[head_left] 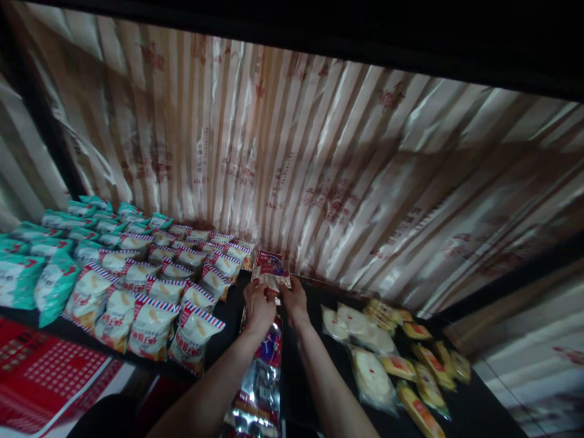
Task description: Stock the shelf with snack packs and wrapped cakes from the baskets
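Shiny packets [258,390] lie bottom centre; mid-frame, the left hand [260,306] and right hand [294,299] seem, in dimness, closed on a red packet [270,265]. Probably light, slick, crushable: best held by side edges.

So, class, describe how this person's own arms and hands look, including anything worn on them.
The left hand and right hand are gloveless. Both forearms are bare, with no sleeve, watch or bracelet showing. It is too dim to tell about rings.
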{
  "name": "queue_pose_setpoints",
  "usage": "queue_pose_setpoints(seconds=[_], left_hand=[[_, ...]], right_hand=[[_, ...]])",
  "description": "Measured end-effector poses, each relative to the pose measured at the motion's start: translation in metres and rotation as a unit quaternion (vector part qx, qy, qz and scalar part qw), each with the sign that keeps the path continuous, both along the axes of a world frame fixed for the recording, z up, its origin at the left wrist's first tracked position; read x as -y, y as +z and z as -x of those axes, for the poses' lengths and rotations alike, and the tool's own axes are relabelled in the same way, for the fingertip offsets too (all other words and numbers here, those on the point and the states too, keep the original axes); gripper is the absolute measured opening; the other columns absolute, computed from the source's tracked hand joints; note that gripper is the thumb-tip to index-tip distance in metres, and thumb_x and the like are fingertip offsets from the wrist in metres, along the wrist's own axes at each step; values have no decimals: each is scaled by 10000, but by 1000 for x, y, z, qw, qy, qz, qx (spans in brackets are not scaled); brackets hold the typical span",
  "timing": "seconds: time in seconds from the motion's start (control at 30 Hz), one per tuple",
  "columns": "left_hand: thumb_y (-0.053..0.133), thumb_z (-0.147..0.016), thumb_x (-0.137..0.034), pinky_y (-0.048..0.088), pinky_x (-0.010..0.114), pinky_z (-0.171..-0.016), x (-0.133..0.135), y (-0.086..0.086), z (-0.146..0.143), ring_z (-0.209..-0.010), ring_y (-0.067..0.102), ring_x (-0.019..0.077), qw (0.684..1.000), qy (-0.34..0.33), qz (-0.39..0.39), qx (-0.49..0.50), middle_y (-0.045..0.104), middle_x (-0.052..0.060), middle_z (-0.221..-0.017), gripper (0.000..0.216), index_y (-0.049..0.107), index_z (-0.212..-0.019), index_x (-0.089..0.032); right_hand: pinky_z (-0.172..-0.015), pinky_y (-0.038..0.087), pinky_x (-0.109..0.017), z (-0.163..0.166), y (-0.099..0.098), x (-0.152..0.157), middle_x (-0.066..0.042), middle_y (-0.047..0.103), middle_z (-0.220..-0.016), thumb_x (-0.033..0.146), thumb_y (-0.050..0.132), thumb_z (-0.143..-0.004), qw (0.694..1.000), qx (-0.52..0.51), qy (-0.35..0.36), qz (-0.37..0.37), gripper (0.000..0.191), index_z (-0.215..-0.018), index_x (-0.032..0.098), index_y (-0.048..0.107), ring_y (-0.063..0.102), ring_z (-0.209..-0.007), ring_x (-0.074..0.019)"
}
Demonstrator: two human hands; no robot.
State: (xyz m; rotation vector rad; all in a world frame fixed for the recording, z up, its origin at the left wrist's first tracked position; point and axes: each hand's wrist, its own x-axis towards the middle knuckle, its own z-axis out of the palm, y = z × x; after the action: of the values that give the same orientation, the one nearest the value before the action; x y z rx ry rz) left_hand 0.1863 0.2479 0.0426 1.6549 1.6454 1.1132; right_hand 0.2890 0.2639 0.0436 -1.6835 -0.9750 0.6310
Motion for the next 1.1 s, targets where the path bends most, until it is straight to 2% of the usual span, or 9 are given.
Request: queue_pose_setpoints(seconds=[0.17,0.27,0.37,0.47,0.57,0.7,0.87,1.0,1.1], left_hand=[[434,-722,-56,305,430,-1043,-5,-16,2,-1239,390,304,998,-16,-1,-59,551,176,-1207,381,628,-1049,-73],[441,-704,-54,313,446,-1040,-4,-21,1,-1250,378,308,997,-15,-9,-78,564,151,-1187,411,615,-1074,-94],[458,-704,-79,321,450,-1040,-1,-22,1,-1249,377,316,996,-12,-34,-82,568,133,-1178,404,615,-1075,-108],[459,-702,-91,311,453,-1050,1,-20,1,-1260,359,327,995,-19,-36,-87,559,152,-1191,420,603,-1096,-86],[439,-697,-77,289,458,-1063,3,-17,2,-1265,352,330,995,-27,-16,-98,542,192,-1211,430,594,-1097,-41],[429,-693,-62,256,498,-1072,3,-13,5,-1254,374,318,995,-35,-18,-96,569,182,-1183,407,614,-1055,-67],[459,-693,-61,217,482,-1102,11,1,11,-1303,298,313,995,-45,-44,-72,536,210,-1222,432,588,-1103,-26],[421,-724,-31,270,430,-1096,37,9,19,-1302,304,266,992,-67,-98,-49,527,159,-1241,392,607,-1065,-83],[388,-751,-28,331,432,-1065,74,5,31,-1260,368,220,980,-117,-163,-13,560,90,-1207,390,603,-1046,-164]], right_hand=[[-785,452,-306,1,-12,-7,-114,676,-985,267,473,-735,989,140,9,37,475,-1182,121,540,632,-880,-220],[-805,440,-317,3,-16,-6,-123,666,-1010,222,465,-735,974,220,-2,49,486,-1205,123,535,620,-912,-234],[-855,414,-333,5,-20,-4,-128,653,-1038,207,462,-745,955,295,-5,42,394,-1102,154,621,597,-955,-243],[-873,399,-333,7,-22,-1,-122,653,-1045,219,464,-765,944,329,5,43,325,-1016,178,667,578,-989,-245],[-878,392,-322,8,-23,1,-105,657,-1038,235,474,-773,941,336,18,51,288,-971,195,679,570,-1010,-239],[-906,376,-318,9,-22,4,-71,673,-993,229,470,-777,942,328,42,56,261,-922,217,686,562,-1042,-219],[-967,347,-375,8,-14,14,-119,654,-1056,235,449,-786,951,304,41,47,322,-1002,156,674,511,-1134,-246],[-965,366,-373,11,-10,43,-139,609,-1145,267,431,-784,972,232,13,-21,363,-1044,130,644,511,-1125,-232],[-937,397,-375,20,-13,80,-136,602,-1150,347,437,-788,988,146,-5,-56,406,-1088,132,605,538,-1072,-224]])
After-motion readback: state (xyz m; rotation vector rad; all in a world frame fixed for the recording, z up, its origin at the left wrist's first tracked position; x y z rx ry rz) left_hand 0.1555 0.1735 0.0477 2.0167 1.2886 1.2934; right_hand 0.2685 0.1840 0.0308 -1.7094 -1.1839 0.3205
